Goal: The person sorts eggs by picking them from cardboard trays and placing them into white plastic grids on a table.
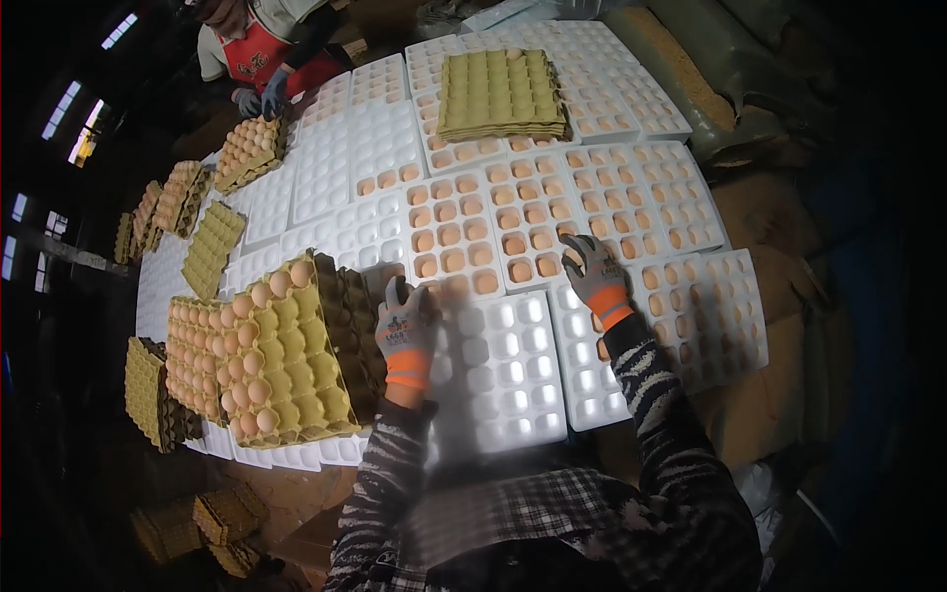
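Note:
Both my hands wear grey work gloves with orange cuffs. My left hand (405,325) is over the upper left cells of a white foam egg tray (492,436), beside a tall stack of yellow pulp egg trays (303,355); what lies under its fingers is hidden. My right hand (592,274) curls its fingers around an egg (573,256) at the near edge of a foam tray filled with eggs. On the top pulp tray, eggs (253,362) stand along the left and far sides, with bare cups between. Most cells of the foam tray in front of me hold nothing.
Filled foam trays (455,222) spread ahead and to the right. A stack of pulp trays (499,92) lies on the far ones. More egg-filled pulp trays (248,152) stand at the left, near a gloved co-worker in a red apron (274,66). Stuffed sacks (681,66) lie at the far right.

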`<state>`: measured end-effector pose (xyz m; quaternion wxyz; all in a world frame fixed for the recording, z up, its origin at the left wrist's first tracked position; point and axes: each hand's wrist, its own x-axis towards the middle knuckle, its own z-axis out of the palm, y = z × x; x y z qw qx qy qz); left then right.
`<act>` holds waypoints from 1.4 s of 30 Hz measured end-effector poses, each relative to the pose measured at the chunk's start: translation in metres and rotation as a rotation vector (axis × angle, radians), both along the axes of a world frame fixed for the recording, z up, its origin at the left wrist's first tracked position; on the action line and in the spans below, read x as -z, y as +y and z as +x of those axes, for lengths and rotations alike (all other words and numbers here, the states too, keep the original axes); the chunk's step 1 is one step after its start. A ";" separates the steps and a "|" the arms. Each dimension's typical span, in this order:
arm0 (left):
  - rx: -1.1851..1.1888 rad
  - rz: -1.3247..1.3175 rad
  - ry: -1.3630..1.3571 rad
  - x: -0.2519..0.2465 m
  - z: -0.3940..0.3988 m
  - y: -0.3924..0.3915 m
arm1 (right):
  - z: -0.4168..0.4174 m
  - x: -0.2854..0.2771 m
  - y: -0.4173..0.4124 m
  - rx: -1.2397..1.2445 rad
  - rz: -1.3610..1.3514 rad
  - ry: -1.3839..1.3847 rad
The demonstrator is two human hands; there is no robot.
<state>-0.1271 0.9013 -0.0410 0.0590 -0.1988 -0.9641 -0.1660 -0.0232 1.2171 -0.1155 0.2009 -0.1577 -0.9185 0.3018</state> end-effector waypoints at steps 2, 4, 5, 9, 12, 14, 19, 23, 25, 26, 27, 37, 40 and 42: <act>-0.096 -0.122 0.044 0.025 -0.030 -0.005 | 0.012 -0.005 -0.001 0.021 -0.032 -0.019; -0.151 -0.175 0.074 0.048 -0.051 -0.012 | 0.020 -0.006 0.001 0.032 -0.045 -0.017; -0.160 -0.184 0.000 0.060 -0.063 -0.021 | 0.021 -0.005 0.000 0.015 -0.052 -0.006; -0.183 -0.145 0.070 0.044 -0.105 0.000 | 0.027 -0.003 0.005 -0.024 -0.281 0.046; -0.196 0.011 -0.199 0.023 -0.153 0.020 | 0.025 -0.002 0.009 -0.062 -0.359 0.095; -0.161 -0.051 -0.234 0.020 -0.163 0.049 | 0.023 -0.005 0.011 -0.064 -0.360 0.097; -0.120 -0.240 -0.138 0.100 -0.215 -0.024 | -0.013 -0.006 -0.008 -0.209 -0.339 0.073; 0.099 0.012 -0.123 0.080 -0.220 0.008 | -0.026 -0.012 -0.012 -0.197 -0.426 0.054; 0.039 0.059 -0.170 0.078 -0.239 -0.002 | -0.043 -0.011 -0.025 -0.251 -0.337 -0.039; 0.055 0.065 -0.137 0.084 -0.237 0.000 | -0.049 -0.012 -0.033 -0.286 -0.395 -0.002; 0.072 0.051 -0.075 0.090 -0.233 -0.001 | -0.056 -0.014 -0.043 -0.323 -0.454 0.035; -0.090 0.051 -0.061 0.063 -0.162 0.036 | -0.175 -0.025 -0.086 -0.390 -0.863 0.121; -0.137 0.178 -0.016 0.076 -0.144 0.020 | -0.227 -0.033 -0.121 -0.416 -0.790 0.151; -0.230 0.335 -0.027 0.078 -0.124 0.034 | -0.263 -0.024 -0.127 -0.381 -0.592 0.227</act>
